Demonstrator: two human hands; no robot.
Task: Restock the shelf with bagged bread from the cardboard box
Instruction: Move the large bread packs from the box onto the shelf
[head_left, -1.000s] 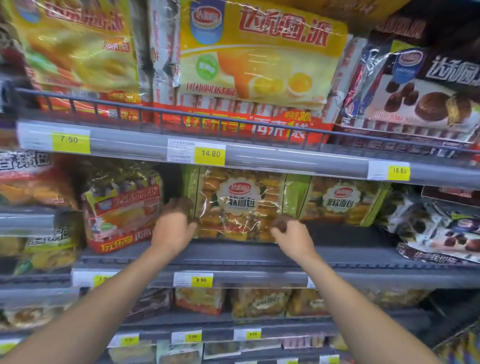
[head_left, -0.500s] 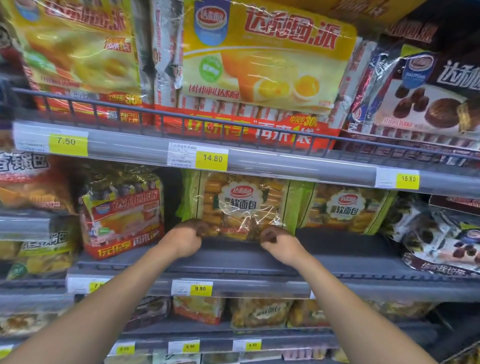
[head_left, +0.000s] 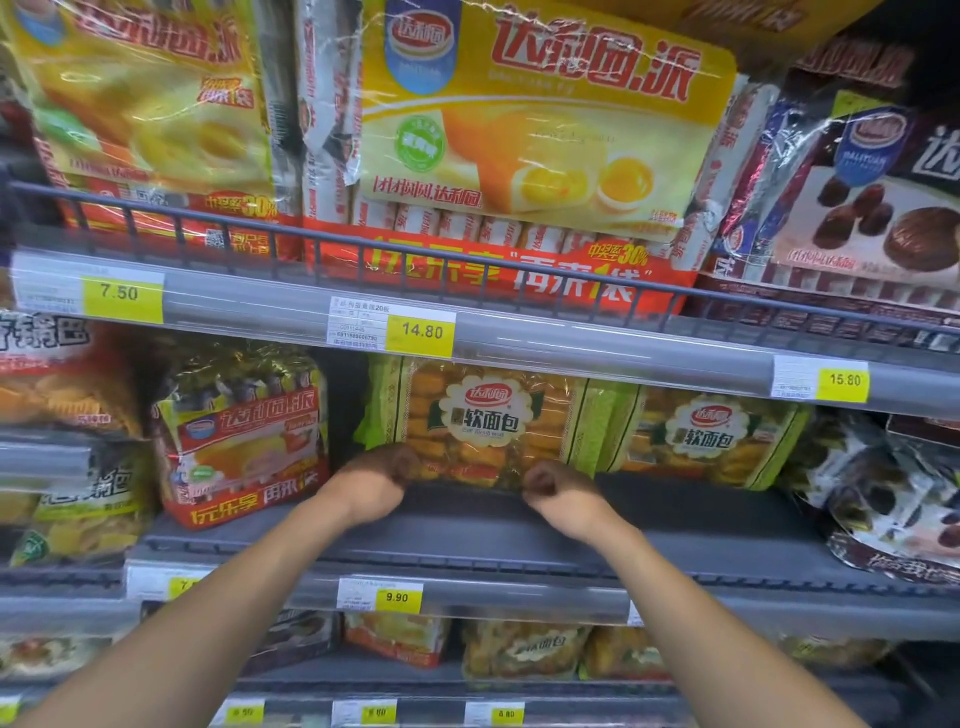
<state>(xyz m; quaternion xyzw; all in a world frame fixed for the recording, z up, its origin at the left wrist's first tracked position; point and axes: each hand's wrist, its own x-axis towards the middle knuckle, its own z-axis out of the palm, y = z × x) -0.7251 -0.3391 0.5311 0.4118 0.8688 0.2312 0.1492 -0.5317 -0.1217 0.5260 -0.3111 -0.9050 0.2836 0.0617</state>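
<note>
A clear green-edged bag of soft bread (head_left: 483, 421) stands upright on the grey middle shelf (head_left: 675, 525), under the 14.80 price tag. My left hand (head_left: 374, 483) has its fingers curled on the bag's lower left corner. My right hand (head_left: 563, 499) is curled at the bag's bottom edge, toward the right, and seems to pinch it. A second bag of the same bread (head_left: 711, 436) stands just to the right, touching the first. The cardboard box is out of view.
A red and yellow cake pack (head_left: 244, 447) stands left of the bread across a dark gap. Chocolate cake packs (head_left: 883, 499) lie at the right. Large yellow cake bags (head_left: 545, 119) fill the railed top shelf. More bread bags (head_left: 524, 649) sit on the shelf below.
Both hands have slid down from the face of the bread bag to its bottom edge and curled there. The bag stays standing in the same spot.
</note>
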